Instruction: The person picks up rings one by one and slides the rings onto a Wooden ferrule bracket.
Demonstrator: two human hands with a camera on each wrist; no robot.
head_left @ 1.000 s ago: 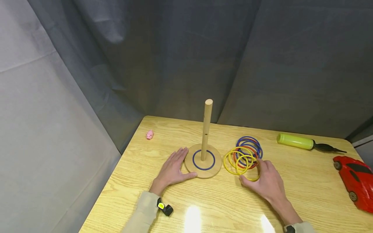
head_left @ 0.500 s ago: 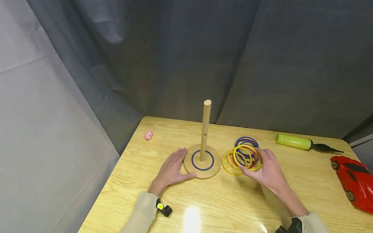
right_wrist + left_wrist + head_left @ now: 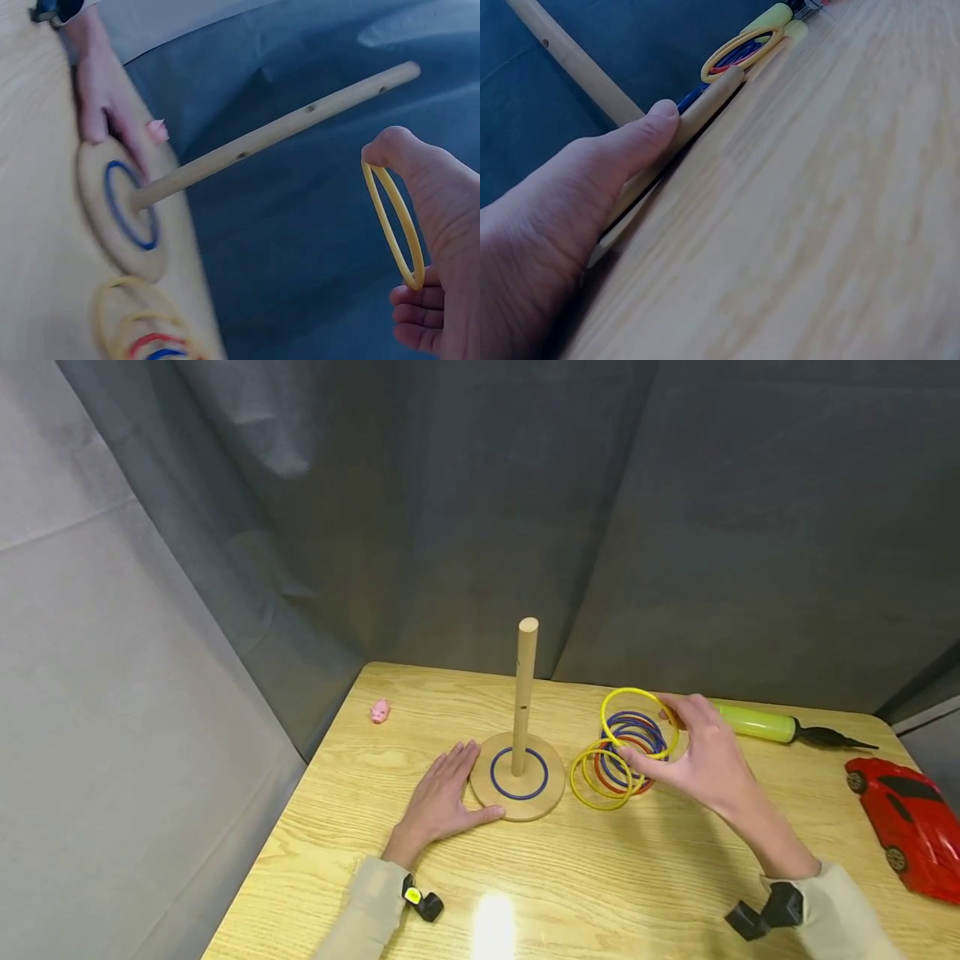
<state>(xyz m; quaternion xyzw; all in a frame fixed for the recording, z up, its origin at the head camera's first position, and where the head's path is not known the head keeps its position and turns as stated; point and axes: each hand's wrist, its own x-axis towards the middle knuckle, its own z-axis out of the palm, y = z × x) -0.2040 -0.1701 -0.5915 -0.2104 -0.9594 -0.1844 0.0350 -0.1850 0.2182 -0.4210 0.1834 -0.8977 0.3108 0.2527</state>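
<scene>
A wooden peg stand has a round base (image 3: pixel 553 785) and an upright post (image 3: pixel 525 693). One blue ring (image 3: pixel 519 798) lies around the post's foot. My left hand (image 3: pixel 438 802) rests against the left side of the base with straight fingers, and in the left wrist view its thumb (image 3: pixel 641 142) lies over the rim. Raised off the table, a yellow ring (image 3: pixel 633 690) is pinched by my right hand (image 3: pixel 708 756) between thumb and fingers. Below it lies an overlapping pile of yellow, red and blue rings (image 3: pixel 572 778), right of the base.
A small pink pig figure (image 3: pixel 380 711) sits at the table's back left. Behind my right hand lies a yellow-green hand pump (image 3: pixel 757 723) with a black nozzle. A red toy car (image 3: pixel 911 827) is at the far right. Grey curtains hang behind the table.
My right hand has taken a yellow ring from the front of the pile and lifted it up and away, tilting it upward. My left hand stays at the base.
</scene>
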